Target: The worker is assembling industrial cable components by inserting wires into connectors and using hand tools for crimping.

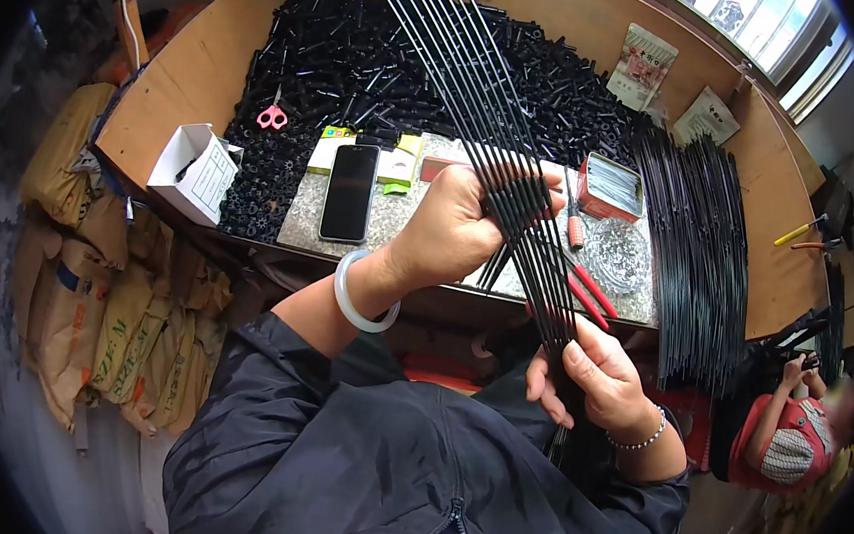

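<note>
A fanned bundle of long, thin black metal rods (pixel 545 276), which look like umbrella ribs, slants across my front from far left to near right. Around its middle my left hand (pixel 450 224) is closed in a fist, the wrist wearing a pale bangle. Lower down, my right hand (pixel 611 377) grips the near end between thumb and fingers, palm partly turned up. Several rods cross one another between the two hands. Beyond the left fist the upper ends spread apart over the bin of black parts. My fingers hide part of the near ends.
Small black plastic parts (pixel 333 59) heap behind a work board (pixel 296 207) bearing a phone (pixel 351 193), red-handled pliers (pixel 593 292) and a tin of thin pins (pixel 612 186). Pink scissors (pixel 272 114) and a white box (pixel 194 173) lie left; more black rods (pixel 698 268) right. Another person (pixel 790 436) sits far right.
</note>
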Motion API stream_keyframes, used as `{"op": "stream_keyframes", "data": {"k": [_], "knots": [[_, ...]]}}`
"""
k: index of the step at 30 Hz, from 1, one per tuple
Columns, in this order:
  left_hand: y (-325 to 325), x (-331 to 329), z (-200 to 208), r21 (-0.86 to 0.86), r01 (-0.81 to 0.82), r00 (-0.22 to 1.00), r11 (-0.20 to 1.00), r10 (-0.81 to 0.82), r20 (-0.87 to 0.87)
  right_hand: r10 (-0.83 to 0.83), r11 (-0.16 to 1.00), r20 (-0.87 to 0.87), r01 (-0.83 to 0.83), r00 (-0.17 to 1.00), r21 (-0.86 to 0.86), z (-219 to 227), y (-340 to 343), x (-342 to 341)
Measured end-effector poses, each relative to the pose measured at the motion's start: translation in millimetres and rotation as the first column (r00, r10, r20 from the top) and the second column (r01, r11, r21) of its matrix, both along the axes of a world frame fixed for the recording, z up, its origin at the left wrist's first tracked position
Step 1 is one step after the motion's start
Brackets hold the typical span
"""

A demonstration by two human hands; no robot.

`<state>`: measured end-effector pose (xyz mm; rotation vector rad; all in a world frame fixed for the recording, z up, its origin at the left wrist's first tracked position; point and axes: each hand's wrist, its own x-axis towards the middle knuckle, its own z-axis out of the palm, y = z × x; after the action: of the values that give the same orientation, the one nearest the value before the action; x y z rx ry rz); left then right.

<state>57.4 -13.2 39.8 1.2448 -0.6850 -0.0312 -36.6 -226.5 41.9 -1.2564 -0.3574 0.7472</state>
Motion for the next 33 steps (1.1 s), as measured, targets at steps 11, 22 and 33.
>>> {"op": "stream_keyframes", "data": {"k": [11, 22, 33], "knots": [[3, 6, -10, -0.143, -0.083, 0.983, 0.986, 0.058, -0.172, -0.52, 0.839, 0.29, 0.545, 0.804, -0.005, -10, -9, 35], [6, 3, -3, -0.12, -0.006, 0.982, 0.993, -0.017, -0.188, -0.211, -0.198, 0.886, 0.87, 0.413, -0.452, -106, -326, 132], [-21, -2, -7, -0.092, 0.005, 0.978, 0.996, -0.025, -0.207, -0.19, 0.938, 0.539, 0.314, 0.82, -0.147, -22, -75, 56]]}}
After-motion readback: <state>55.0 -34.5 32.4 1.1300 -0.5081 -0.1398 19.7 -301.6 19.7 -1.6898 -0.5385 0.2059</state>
